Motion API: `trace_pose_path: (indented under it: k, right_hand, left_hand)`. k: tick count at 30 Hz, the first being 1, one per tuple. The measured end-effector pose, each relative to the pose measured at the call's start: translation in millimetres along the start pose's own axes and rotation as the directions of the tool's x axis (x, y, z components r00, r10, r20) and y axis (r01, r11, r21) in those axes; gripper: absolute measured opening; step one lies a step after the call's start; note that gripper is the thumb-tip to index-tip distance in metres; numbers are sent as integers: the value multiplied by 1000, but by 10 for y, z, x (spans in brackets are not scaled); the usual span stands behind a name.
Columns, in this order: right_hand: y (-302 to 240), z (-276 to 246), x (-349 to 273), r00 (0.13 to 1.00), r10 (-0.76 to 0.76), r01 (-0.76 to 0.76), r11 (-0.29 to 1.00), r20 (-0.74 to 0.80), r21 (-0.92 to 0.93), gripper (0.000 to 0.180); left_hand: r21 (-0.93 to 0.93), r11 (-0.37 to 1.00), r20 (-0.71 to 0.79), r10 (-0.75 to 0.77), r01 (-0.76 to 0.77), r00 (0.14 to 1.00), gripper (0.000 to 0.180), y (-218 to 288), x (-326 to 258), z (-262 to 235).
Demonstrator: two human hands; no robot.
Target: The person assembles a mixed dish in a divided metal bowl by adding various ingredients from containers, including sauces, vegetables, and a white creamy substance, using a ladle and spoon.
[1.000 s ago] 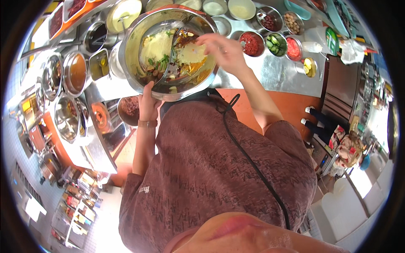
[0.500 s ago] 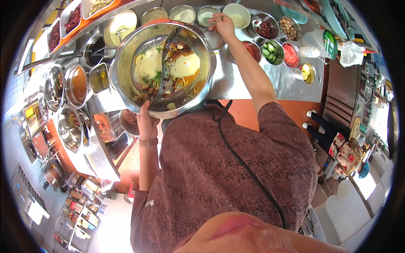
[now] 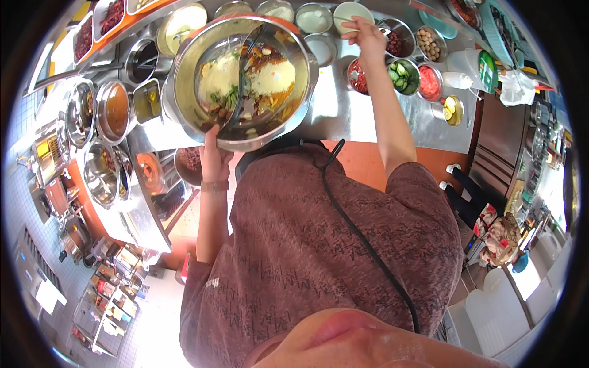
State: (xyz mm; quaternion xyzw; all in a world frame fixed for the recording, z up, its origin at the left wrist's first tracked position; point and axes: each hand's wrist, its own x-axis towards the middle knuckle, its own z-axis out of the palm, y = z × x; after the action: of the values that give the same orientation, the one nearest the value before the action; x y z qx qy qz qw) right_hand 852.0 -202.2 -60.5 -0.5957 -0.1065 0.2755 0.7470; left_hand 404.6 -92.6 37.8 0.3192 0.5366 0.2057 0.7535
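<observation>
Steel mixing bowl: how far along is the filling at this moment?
Done: the steel mixing bowl already holds yellow, green and red ingredients. In hand: the left hand grips its near rim, while the right hand reaches among the small topping tubs. Left: nothing looks mixed; the ingredients lie in separate heaps.

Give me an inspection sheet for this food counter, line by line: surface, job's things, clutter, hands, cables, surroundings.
Surface: steel counter, crowded.
Job's things: large steel mixing bowl holding mixed food; pale green bowl at the back.
Clutter: small topping tubs, one with cucumber slices; sauce pots on the left.
Hands: left hand supports the mixing bowl from below; right hand reaches to the pale green bowl.
Cables: black cord across the shirt.
Surroundings: orange floor, shelving lower left.
</observation>
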Motion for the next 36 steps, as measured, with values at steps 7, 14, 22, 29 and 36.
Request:
trace_pose_path:
  k: [7,14,22,29,36]
  right_hand:
    - [-760,30,-886,915,-172,269,934,366,-234,26]
    - [-284,-470,-176,976,-202,176,949,-78,-261,28]
    - [494,-630,246,981,64,-98,979,-186,-181,30]
    - [404,-969,80,957,166,-130,978,-238,162,30]
    - [-400,-1013,-459,999,-24,30,976,-32,215,28]
  left_hand:
    - [61,998,-15,-6,7,1000,26,96,131,201]
    - [77,996,96,-42,35,994,29,13,253,251]
    - [125,992,40,-32,27,999,28,132,130,589]
    - [130,991,61,-36,28,997,29,71,252,689]
    - [186,982,145,-53,25,988,32,-16,474,729]
